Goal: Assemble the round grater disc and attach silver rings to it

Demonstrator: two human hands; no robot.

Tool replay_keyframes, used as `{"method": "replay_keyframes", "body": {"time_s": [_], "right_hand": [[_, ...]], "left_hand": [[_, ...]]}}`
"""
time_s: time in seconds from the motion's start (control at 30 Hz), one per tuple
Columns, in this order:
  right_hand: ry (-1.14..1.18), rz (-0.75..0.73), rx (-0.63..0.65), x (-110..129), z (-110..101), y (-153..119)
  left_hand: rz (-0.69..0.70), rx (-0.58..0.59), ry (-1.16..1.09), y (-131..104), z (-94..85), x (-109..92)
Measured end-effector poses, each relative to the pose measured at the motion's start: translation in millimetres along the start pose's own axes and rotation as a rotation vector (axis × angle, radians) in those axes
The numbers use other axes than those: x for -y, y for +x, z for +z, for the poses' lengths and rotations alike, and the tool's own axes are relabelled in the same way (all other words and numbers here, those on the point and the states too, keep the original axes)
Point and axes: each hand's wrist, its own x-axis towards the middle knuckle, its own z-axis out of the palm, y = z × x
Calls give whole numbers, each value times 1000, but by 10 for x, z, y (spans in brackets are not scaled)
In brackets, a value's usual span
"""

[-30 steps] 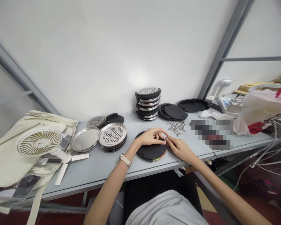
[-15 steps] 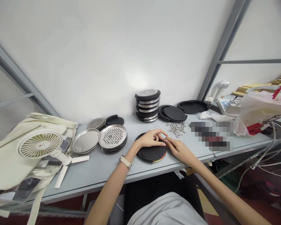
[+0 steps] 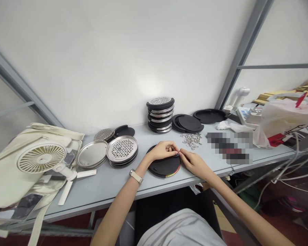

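Note:
A round black disc (image 3: 165, 167) with a shiny metal strip along part of its front rim lies on the table before me. Over its far right edge, my left hand (image 3: 165, 150) is closed, with thumb and fingers pinched on a small metal wire clip, mostly hidden. My right hand (image 3: 192, 162) meets it from the right, its thumb and forefinger pinched at the same clip. Just behind the hands lies a tangled heap of metal wire clips (image 3: 191, 140).
A tall stack of black and metal discs (image 3: 160, 114) stands against the wall. Perforated metal discs (image 3: 122, 149) and plain metal discs (image 3: 91, 154) are piled at left, beside a white fan (image 3: 42, 159) on a cream bag. Black discs (image 3: 188, 123) and a plastic bag (image 3: 279, 116) sit at right.
My left fingers have curled in closer, and both hands' fingertips have come together at the disc's edge. The view has shifted slightly.

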Motion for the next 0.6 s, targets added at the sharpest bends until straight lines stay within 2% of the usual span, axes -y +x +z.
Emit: {"method": "replay_keyframes", "body": {"time_s": [0.33,0.6], "right_hand": [[-1,-8,44,8,-41,3],[1,-12,52,-12,-43,4]], "left_hand": [[2,-44,19,2,4,13],[7,-41,134,-11,-1,-37]]}}
